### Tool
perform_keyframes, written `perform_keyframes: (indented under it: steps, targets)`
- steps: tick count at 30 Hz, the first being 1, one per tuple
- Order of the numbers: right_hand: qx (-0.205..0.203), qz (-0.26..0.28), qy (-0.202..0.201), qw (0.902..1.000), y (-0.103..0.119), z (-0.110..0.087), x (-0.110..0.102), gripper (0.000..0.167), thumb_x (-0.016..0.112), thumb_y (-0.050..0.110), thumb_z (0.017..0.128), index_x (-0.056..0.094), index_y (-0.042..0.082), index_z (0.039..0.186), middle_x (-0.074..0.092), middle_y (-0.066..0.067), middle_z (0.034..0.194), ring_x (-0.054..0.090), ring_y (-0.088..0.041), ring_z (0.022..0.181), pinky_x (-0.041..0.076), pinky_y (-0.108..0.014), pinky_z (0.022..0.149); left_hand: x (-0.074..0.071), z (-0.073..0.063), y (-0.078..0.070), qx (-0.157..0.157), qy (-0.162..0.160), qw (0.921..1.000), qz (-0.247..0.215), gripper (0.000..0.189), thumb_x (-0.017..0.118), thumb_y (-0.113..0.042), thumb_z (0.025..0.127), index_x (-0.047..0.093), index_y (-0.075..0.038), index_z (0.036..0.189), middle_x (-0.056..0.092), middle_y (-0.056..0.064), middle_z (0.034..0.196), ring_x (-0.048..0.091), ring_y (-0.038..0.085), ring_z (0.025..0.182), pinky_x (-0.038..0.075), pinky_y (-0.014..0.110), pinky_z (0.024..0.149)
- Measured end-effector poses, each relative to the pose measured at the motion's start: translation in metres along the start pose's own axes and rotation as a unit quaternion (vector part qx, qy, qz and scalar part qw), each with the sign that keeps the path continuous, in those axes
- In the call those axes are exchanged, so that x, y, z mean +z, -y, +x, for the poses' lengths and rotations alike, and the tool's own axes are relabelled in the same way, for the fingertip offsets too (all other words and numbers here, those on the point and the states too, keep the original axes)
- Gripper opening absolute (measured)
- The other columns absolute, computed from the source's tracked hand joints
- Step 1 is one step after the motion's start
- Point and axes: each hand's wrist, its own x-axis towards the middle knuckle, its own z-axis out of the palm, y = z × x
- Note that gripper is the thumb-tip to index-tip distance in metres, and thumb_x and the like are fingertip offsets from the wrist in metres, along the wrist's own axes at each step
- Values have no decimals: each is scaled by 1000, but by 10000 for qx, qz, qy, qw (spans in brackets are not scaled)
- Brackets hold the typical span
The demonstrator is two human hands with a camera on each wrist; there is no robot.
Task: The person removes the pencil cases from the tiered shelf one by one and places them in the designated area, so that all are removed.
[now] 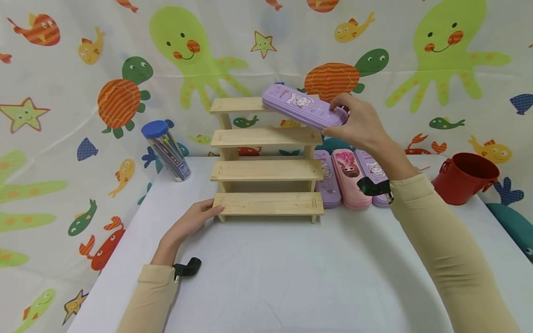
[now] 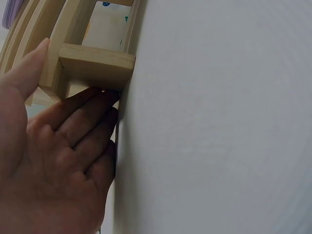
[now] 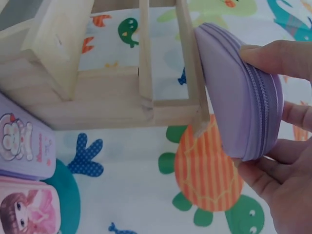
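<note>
In the head view my right hand [image 1: 362, 120] grips a purple zippered pencil case [image 1: 300, 105] by its right end, thumb on one face and fingers on the other. The case slants over the top step of a wooden four-step rack [image 1: 266, 171], its left end higher. The right wrist view shows the case's zipped end [image 3: 239, 92] close beside the rack's top board. My left hand [image 1: 193, 222] rests against the left end of the lowest step. In the left wrist view its fingers [image 2: 85, 117] lie fairly straight beside the wooden leg, the thumb at the board's edge.
Right of the rack lie a pink pencil case [image 1: 351, 178] and two purple ones [image 1: 329, 185], side by side. A red bucket [image 1: 464, 178] stands farther right. At the left, a clear jar of pencils with a blue lid [image 1: 166, 150] stands on the white table [image 1: 270, 268].
</note>
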Motion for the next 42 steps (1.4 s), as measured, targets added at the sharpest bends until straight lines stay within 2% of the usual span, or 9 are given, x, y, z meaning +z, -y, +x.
perform_keyframes:
  steps: [14,20,26,33,42]
  targets:
    - [380,144,-251,9989,-20,-36,-11,49,79,31,81,56,17,123,61,-11,114,52,-28,93,39,-33,75,0,-1,-1,-37,26,10000,-37,76,53,-60,96,42,-10,151,45,13,154,34,35,148,29,58,119]
    - [571,103,-391,9975,-30,-52,-17,55,78,36,83,55,16,128,60,-12,121,52,-28,98,39,-29,76,0,-1,-1,-23,7,10000,-36,76,52,-60,96,41,-10,152,44,13,155,33,35,148,28,58,119]
    - [877,176,-643,9939,-45,-67,-25,56,79,37,82,55,15,129,59,-13,128,50,-28,101,36,-21,72,0,-1,-1,-25,-17,10000,15,77,52,-61,96,41,-10,152,45,13,154,34,36,148,29,58,119]
    - [1125,200,-931,9891,-63,-85,-31,54,79,36,83,56,15,127,59,-10,124,47,-23,101,36,-19,73,0,0,0,13,0,10000,-31,74,53,-60,96,43,-11,150,47,12,153,34,34,148,28,58,119]
    - [1501,43,-1010,9835,-79,-101,-40,58,78,40,83,53,16,129,56,-12,124,46,-24,98,36,-17,68,0,-1,-1,-16,-5,10000,-47,75,52,-61,96,43,-11,151,47,12,153,34,34,148,29,58,119]
